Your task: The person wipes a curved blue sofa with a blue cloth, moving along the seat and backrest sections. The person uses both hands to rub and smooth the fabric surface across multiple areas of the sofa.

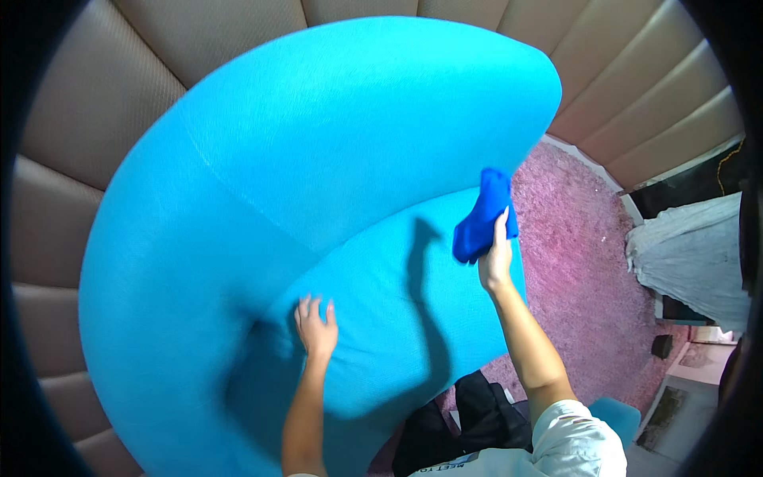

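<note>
A curved turquoise fabric sofa (369, 119) fills most of the view, with a rounded backrest and a seat cushion (381, 322). In my right hand (496, 256) is a folded royal-blue cloth (486, 223), held near the right end of the sofa, over the seat's edge. My thumb lies along the cloth. At the left part of the seat, my left hand (316, 328) rests on or just above the fabric with its fingers apart, holding nothing. The arms cast shadows across the seat.
Padded brown wall panels (238, 36) curve behind the sofa. A pink shaggy carpet (566, 238) covers the floor at right. Beyond it hangs a pale grey cloth (691, 256); a small black object (661, 346) stands nearby. A rounded teal seat (617, 420) is at lower right.
</note>
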The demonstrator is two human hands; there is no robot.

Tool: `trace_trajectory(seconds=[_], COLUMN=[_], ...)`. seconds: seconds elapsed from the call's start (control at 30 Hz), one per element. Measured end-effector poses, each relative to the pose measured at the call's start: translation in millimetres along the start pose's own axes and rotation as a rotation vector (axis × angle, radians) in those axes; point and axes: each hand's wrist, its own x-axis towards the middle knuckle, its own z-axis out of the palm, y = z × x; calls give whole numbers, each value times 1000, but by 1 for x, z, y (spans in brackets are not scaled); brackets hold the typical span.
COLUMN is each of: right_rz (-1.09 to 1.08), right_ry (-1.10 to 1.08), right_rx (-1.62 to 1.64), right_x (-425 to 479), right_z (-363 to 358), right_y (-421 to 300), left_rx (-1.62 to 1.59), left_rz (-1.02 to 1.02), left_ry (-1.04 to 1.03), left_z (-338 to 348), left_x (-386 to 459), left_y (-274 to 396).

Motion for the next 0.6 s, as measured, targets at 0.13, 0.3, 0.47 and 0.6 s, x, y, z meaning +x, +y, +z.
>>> trace_trajectory(seconds=[0.13, 0.3, 0.47, 0.6], right_rz=[-788, -1080, -1172, -1088], right_ry=[-91, -317, -443, -230], right_rx=[-464, -1048, -966, -1211], right_x=[74, 123, 141, 241], right_z=[64, 209, 215, 121], right_y=[-62, -106, -117, -150], left_rx=[87, 171, 591, 612], left_rz=[473, 632, 413, 456], left_ry=[428, 813, 897, 940], left_z=[-68, -117, -116, -110], left_x=[96, 208, 259, 262], left_y=[144, 259, 262, 261])
